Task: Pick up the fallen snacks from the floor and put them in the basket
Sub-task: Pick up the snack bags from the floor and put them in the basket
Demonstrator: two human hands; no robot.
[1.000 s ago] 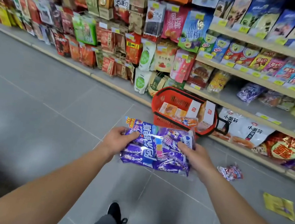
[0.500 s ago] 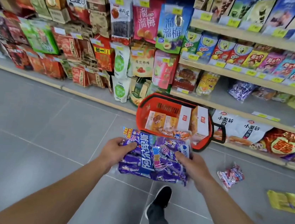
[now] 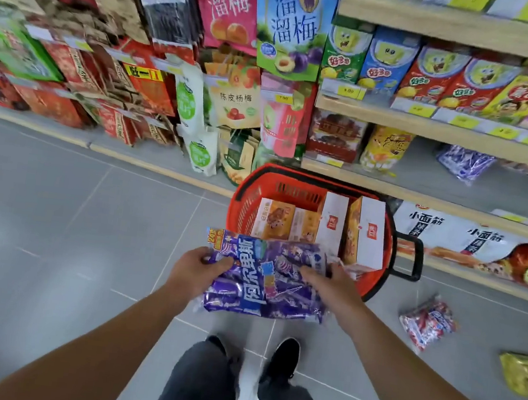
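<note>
A large purple snack bag is held flat between both hands, its far edge over the near rim of the red basket. My left hand grips the bag's left side and my right hand grips its right side. The basket stands on the grey floor against the shelf and holds several snack boxes. On the floor to the right lie a red and white snack bag and a yellow packet.
Shelves packed with snack bags and boxes run along the far side, down to floor level. The basket's black handle sticks out to the right. My two feet stand just behind the bag. Grey tiled floor spreads to the left.
I have stepped closer to the basket and shelf. The purple bag, held in both hands throughout, has moved forward until it overlaps the basket's near rim.
</note>
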